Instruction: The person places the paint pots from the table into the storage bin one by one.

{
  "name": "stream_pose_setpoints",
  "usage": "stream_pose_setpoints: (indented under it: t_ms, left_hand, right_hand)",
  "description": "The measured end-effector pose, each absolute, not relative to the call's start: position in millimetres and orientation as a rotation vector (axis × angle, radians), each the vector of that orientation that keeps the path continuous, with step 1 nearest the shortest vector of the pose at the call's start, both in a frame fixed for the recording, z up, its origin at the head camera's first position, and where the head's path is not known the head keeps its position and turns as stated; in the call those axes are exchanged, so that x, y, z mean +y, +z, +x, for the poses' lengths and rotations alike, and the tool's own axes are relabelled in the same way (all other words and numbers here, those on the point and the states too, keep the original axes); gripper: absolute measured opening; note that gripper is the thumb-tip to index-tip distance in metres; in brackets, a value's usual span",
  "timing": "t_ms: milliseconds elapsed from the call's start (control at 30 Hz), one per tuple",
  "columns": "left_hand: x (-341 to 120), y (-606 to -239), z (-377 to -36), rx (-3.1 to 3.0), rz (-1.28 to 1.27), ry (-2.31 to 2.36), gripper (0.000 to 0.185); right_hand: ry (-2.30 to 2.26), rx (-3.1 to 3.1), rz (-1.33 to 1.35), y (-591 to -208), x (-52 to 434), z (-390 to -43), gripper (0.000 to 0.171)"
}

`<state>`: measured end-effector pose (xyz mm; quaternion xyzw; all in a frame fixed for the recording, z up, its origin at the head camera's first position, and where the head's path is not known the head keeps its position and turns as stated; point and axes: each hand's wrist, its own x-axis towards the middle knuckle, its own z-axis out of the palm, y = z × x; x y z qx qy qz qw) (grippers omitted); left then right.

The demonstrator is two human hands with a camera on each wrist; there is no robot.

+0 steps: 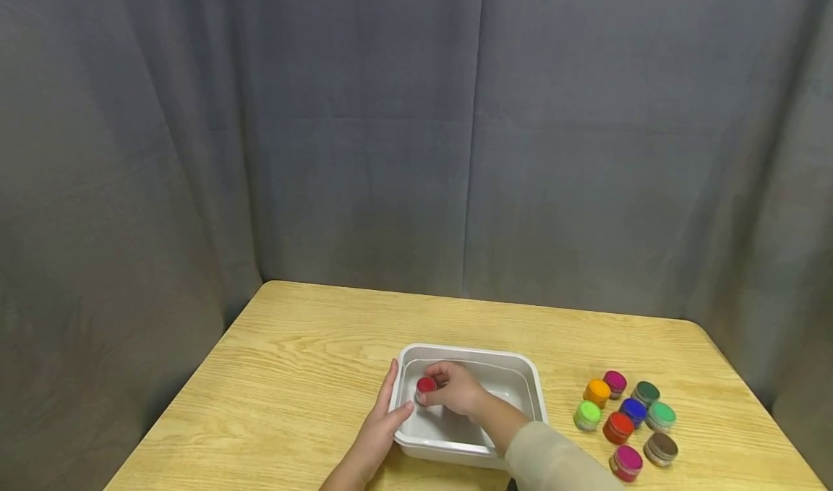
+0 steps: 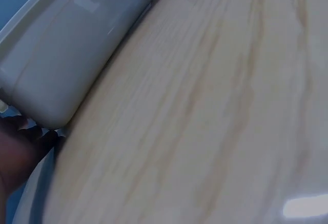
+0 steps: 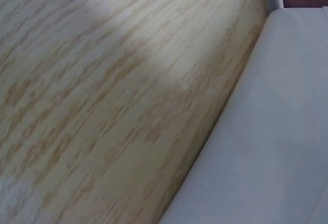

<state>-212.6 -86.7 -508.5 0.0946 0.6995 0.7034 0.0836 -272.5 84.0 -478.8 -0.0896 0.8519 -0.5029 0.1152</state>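
Note:
In the head view, a white plastic basin (image 1: 449, 447) stands on the table near its front. My right hand (image 1: 458, 390) reaches inside and pinches a small jar with a red lid (image 1: 426, 385) between thumb and fingers, near the basin's left wall. At the left side, my left hand (image 1: 380, 422) holds the basin, thumb over the rim and fingers along the outer wall. The left wrist view shows the basin's outer wall (image 2: 77, 44) with the left hand's fingers (image 2: 43, 139) against its lower corner. Only basin wall (image 3: 271, 121) and wood appear large in the right wrist view.
Right of the basin stands a loose group of small jars with coloured lids, among them orange (image 1: 597, 393), light green (image 1: 588, 415), blue (image 1: 633, 411) and brown (image 1: 661, 448). Grey curtains (image 1: 364, 151) hang behind and beside the wooden table (image 1: 280, 382).

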Motion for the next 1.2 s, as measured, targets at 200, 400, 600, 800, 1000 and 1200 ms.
stream_pose_setpoints:
  t_ms: [200, 400, 600, 800, 1000, 1200]
  left_hand:
    - [-86, -510, -212, 2.116, 0.282, 2.099, 0.071]
    - [-85, -509, -212, 2.126, 0.271, 2.105, 0.072]
    - [-85, -509, -211, 2.152, 0.264, 2.125, 0.072]
    - [-84, -510, -211, 2.167, 0.279, 2.128, 0.071]
    - [-83, -510, -211, 2.173, 0.263, 2.122, 0.072]
    - [-84, -512, -212, 2.166, 0.269, 2.137, 0.071]
  right_hand:
    - [-1.48, 2.515, -0.281, -469, 90, -271, 0.043]
    - [-1.498, 2.523, -0.313, -456, 108, -265, 0.043]
    - [-1.526, 2.507, -0.363, -433, 134, -257, 0.044]
    - [-1.599, 2.539, -0.346, -416, 166, -246, 0.046]
    - [-1.626, 2.613, -0.269, -407, 203, -233, 0.046]
    - [-1.593, 2.693, -0.155, -406, 235, -217, 0.048]
